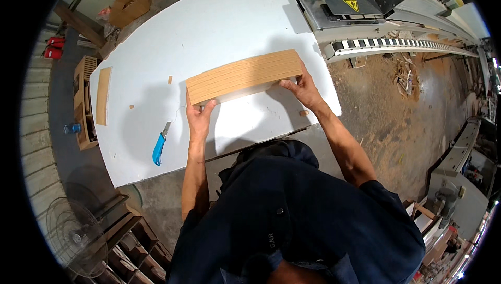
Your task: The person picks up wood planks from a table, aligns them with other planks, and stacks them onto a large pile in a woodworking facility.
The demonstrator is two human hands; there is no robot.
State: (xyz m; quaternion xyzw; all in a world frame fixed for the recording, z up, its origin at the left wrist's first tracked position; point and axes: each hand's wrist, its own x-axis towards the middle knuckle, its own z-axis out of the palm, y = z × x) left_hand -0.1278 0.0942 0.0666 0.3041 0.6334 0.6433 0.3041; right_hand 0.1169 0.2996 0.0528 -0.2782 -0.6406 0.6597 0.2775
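Note:
Between my two hands I hold a long wood-grain board point(245, 74) above the white tabletop, its broad face upward and a paler side along the near edge. At its left end, my left hand point(198, 117) grips with the thumb on the near side. My right hand point(302, 88) wraps the right end, thumb also on the near edge; the fingers beneath are partly hidden. On the table to the left of my left forearm lies a utility knife point(160, 146) with a blue handle, blade out. A small wooden piece point(304, 113) sits near my right wrist.
The white table point(229, 10) reaches away from me. A narrow wooden strip point(103, 96) and small offcuts point(170, 79) lie at its left. Beyond its right edge stands a machine point(339, 10) with a red button. A standing fan point(77, 237) is at lower left.

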